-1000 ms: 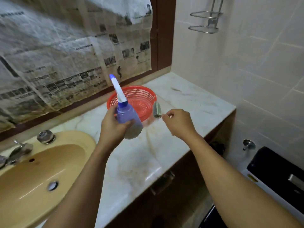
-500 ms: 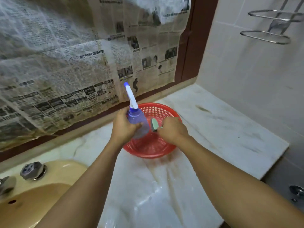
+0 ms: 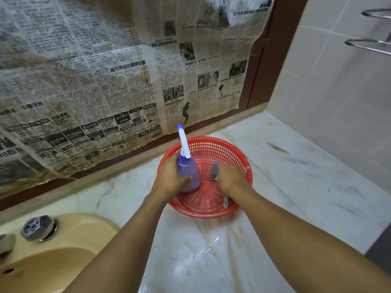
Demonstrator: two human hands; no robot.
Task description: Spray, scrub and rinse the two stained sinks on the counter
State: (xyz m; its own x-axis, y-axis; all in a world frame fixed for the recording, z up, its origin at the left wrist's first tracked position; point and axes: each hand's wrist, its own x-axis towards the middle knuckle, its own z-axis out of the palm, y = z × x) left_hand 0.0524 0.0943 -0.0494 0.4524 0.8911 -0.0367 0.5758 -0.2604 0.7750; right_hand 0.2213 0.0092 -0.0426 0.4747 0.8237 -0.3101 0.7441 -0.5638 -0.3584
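A red plastic basket (image 3: 232, 210) sits on the marble counter (image 3: 296, 170) against the back wall. My left hand (image 3: 169, 178) grips a blue spray bottle (image 3: 188, 170) with a white nozzle, its base low inside the basket. My right hand (image 3: 230, 180) holds a small scrub brush (image 3: 215, 171) inside the basket; its handle end (image 3: 226, 201) pokes out under my wrist. A beige sink (image 3: 69, 250) shows at the lower left with a chrome tap knob (image 3: 39, 228) on its rim. Only this one sink is in view.
Newspaper sheets (image 3: 118, 77) cover the wall behind the counter. The counter surface in front of the basket is wet. A chrome wire rack (image 3: 372, 45) hangs on the tiled right wall. The counter's right edge drops off at the lower right.
Both hands have moved forward and down from above the counter into the red basket, carrying the spray bottle and the brush. My view has shifted closer to the basket.
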